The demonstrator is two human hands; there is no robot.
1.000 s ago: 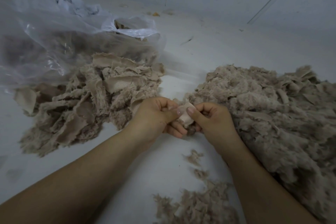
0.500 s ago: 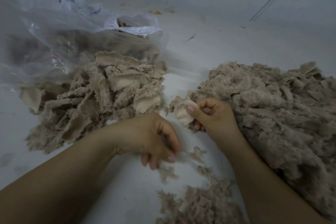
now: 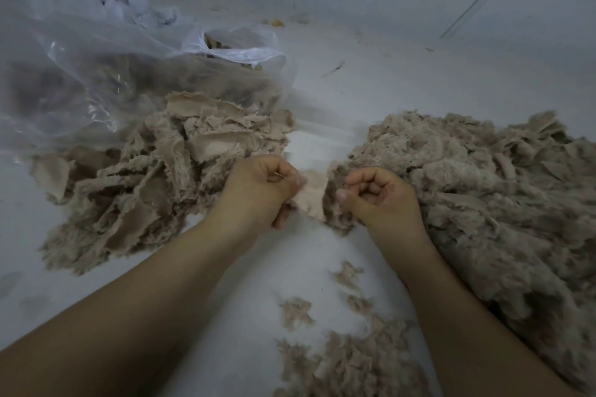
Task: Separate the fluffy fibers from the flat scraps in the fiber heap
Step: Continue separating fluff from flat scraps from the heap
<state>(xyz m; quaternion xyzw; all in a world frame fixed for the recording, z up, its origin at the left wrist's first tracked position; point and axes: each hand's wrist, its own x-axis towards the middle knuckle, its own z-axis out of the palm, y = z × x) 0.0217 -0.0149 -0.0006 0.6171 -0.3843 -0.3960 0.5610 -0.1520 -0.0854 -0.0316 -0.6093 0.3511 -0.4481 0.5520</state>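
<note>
Head cam: left hand (image 3: 263, 190) has its fingers curled tight, pinching a flat scrap (image 3: 312, 195) by its left edge. Right hand (image 3: 380, 196) is curled too, thumb out, gripping fluffy fibers (image 3: 337, 214) stuck to the scrap's right side, right at the fiber heap (image 3: 477, 190). Scrap pile (image 3: 161, 180) sits left, plastic bag (image 3: 96, 68) behind it, loose tufts (image 3: 348, 361) near the bottom.

the left hand (image 3: 261, 190) covers the near edge of the flat scrap (image 3: 312, 195) it pinches. right of the grip, the fiber heap (image 3: 483, 203) runs off the frame's right edge. below the grip, the loose fluff (image 3: 348, 361) is cut by the bottom edge. up-left, the plastic bag (image 3: 80, 68) blurs its contents.
</note>
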